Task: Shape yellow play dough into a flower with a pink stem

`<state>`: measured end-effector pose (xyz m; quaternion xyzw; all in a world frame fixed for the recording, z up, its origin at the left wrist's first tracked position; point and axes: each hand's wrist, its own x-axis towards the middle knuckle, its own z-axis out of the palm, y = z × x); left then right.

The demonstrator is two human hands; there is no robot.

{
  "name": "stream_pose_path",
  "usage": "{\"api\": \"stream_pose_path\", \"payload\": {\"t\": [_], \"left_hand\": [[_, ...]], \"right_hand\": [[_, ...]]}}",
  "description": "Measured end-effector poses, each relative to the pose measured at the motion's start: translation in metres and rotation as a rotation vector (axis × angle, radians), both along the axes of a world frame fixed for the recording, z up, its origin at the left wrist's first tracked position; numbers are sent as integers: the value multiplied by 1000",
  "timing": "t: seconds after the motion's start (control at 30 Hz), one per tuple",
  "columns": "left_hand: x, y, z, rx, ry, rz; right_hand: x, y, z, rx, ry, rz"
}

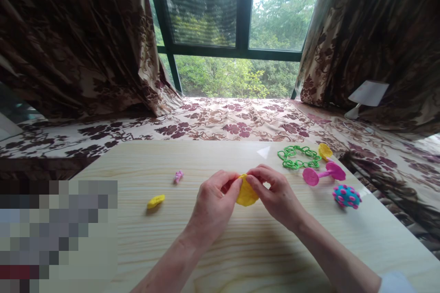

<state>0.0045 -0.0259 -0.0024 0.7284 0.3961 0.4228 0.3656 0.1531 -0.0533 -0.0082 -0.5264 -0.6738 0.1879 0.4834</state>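
Observation:
Both my hands pinch one flat yellow clay disc just above the light wooden table. My left hand grips its left edge with thumb and fingers closed. My right hand grips its right edge, fingers curled. A bit of red shows under my left thumb. A small yellow clay piece lies to the left of my hands, and a tiny pink piece sits a little behind it.
At the right of the table lie a green clay chain ring, a yellow lump, a pink dumbbell shape and a blue ball with pink dots. A white lamp stands on the patterned cloth by the window.

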Motion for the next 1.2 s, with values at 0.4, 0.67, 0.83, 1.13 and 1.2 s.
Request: {"api": "stream_pose_path", "payload": {"t": [0.4,0.67,0.83,1.13,1.2], "left_hand": [[-3,1,-1,44,81,88],[-1,2,-1,71,82,25],[0,0,-2,239,230,21],[1,1,-7,102,142,83],[1,1,-7,6,60,75]], "right_hand": [[2,-1,2,-146,51,9],[3,1,-1,-17,-61,-18],[3,0,1,-20,-117,-12],[3,1,0,-112,19,-11],[5,2,-1,-110,36,-1]]}}
